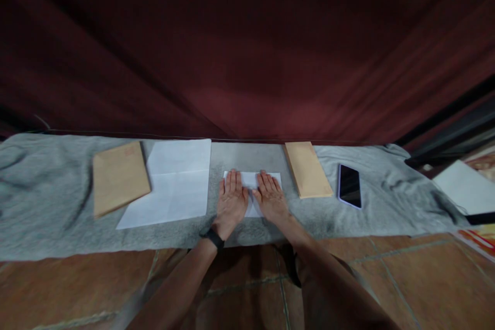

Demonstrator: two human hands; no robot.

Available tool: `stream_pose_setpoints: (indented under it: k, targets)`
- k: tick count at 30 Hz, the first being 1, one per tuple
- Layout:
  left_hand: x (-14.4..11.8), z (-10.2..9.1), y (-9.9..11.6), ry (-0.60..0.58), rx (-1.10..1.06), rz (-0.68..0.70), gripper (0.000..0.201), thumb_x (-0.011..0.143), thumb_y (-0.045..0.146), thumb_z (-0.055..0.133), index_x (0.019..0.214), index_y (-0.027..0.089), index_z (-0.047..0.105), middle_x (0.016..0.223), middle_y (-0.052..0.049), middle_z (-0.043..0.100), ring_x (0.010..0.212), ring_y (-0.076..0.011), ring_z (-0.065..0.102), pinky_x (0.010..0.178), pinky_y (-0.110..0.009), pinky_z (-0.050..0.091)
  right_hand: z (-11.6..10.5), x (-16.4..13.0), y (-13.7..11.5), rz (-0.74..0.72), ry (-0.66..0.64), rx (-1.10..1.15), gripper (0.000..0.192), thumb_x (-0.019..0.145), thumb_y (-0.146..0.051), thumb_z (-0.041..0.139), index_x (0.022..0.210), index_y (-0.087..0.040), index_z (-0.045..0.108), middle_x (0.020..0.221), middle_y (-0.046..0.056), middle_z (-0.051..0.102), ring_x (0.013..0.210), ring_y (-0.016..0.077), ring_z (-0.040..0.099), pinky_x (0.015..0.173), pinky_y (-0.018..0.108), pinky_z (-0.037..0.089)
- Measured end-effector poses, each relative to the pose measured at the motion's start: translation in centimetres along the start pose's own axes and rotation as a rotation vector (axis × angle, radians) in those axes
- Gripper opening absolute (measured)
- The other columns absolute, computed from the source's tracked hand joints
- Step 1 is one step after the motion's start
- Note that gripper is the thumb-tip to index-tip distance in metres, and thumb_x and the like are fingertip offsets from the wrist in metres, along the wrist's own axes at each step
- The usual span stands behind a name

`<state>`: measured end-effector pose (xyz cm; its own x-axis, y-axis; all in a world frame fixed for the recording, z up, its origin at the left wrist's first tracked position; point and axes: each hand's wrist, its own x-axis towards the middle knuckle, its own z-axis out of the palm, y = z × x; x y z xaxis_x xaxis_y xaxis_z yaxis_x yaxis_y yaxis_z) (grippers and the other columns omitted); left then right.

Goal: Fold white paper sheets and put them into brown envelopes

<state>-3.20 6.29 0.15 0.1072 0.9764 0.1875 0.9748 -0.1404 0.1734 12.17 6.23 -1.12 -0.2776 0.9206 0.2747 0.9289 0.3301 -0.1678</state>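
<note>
A white sheet of paper lies on the grey cloth, partly covered by both hands; it looks folded. Flat on its left half is my left hand, fingers stretched out and a dark band on the wrist. My right hand presses flat on the right half, fingers also extended. The two thumbs point toward each other with a small gap between them. Left of the hands rests a larger white sheet with a crease across it. To the right is a stack of long brown envelopes.
A wider brown envelope or stack overlaps the larger sheet's left side. A phone with a purple edge lies at right. The grey cloth covers a narrow surface below a dark red curtain. Tiled floor shows in front.
</note>
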Motion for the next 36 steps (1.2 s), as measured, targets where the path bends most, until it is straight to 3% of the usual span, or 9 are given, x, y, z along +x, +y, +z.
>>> stream_pose_setpoints:
  k: [4,9,14,22,26,29,36]
  targets:
    - [-0.5,-0.4,-0.9,0.041,-0.016,-0.072,0.06,0.097,0.025,0.036,0.15,-0.003,0.037,0.159,-0.024,0.035,0.152,-0.0306,0.026,0.123,-0.048,0.025,-0.2,-0.7,0.9,0.039,0.017,-0.055,0.063,0.106,-0.043,0.037,0.154,-0.002,0.035,0.16,0.02,0.035,0.149,0.0294,0.033,0.121,0.046,0.028]
    - [-0.3,-2.2,-2.9,0.05,-0.055,-0.094,0.058,0.095,0.021,0.04,0.149,0.0,0.041,0.153,-0.025,0.045,0.139,-0.0339,0.048,0.113,-0.049,0.04,-0.4,-1.3,2.0,0.056,0.049,-0.086,0.063,0.105,-0.044,0.039,0.154,-0.003,0.035,0.158,0.02,0.038,0.149,0.0307,0.033,0.12,0.046,0.029]
    - [0.0,-3.9,-4.3,0.042,-0.157,-0.152,0.059,0.091,0.019,0.047,0.148,0.005,0.043,0.13,-0.022,0.063,0.119,-0.0325,0.062,0.106,-0.047,0.047,-0.5,-1.3,2.2,0.058,0.05,-0.092,0.062,0.105,-0.045,0.038,0.153,-0.005,0.037,0.157,0.02,0.041,0.147,0.0302,0.036,0.119,0.047,0.032]
    - [-0.1,-4.3,-5.0,-0.043,-0.331,-0.255,0.065,0.084,0.012,0.051,0.149,0.018,0.045,0.114,-0.011,0.062,0.09,-0.0226,0.068,0.09,-0.037,0.057,-0.8,-1.1,2.3,0.057,0.028,-0.088,0.061,0.105,-0.043,0.039,0.153,-0.005,0.039,0.157,0.02,0.04,0.147,0.0304,0.036,0.119,0.048,0.033]
    - [-0.1,-4.1,-5.6,-0.063,-0.4,-0.267,0.067,0.083,0.012,0.055,0.148,0.022,0.045,0.108,-0.008,0.063,0.089,-0.0213,0.066,0.092,-0.037,0.057,-1.2,-1.0,2.3,0.07,0.014,-0.069,0.06,0.104,-0.042,0.042,0.152,-0.005,0.04,0.157,0.02,0.04,0.147,0.031,0.037,0.119,0.05,0.032]
    - [-0.5,-3.9,-5.7,-0.072,-0.42,-0.245,0.066,0.083,0.009,0.054,0.147,0.019,0.047,0.111,-0.01,0.061,0.09,-0.0206,0.065,0.093,-0.037,0.056,-1.6,-0.7,1.9,0.095,0.003,-0.064,0.059,0.105,-0.041,0.038,0.15,-0.003,0.042,0.156,0.021,0.041,0.147,0.0316,0.037,0.121,0.05,0.028]
    - [-0.8,-3.8,-5.6,-0.052,-0.438,-0.224,0.06,0.08,0.007,0.053,0.139,0.019,0.056,0.114,-0.01,0.061,0.093,-0.0208,0.065,0.091,-0.036,0.058,-1.6,-0.3,-0.4,0.025,-0.034,0.033,0.056,0.107,-0.039,0.032,0.155,-0.011,0.038,0.161,0.013,0.035,0.15,0.0275,0.032,0.122,0.05,0.026]
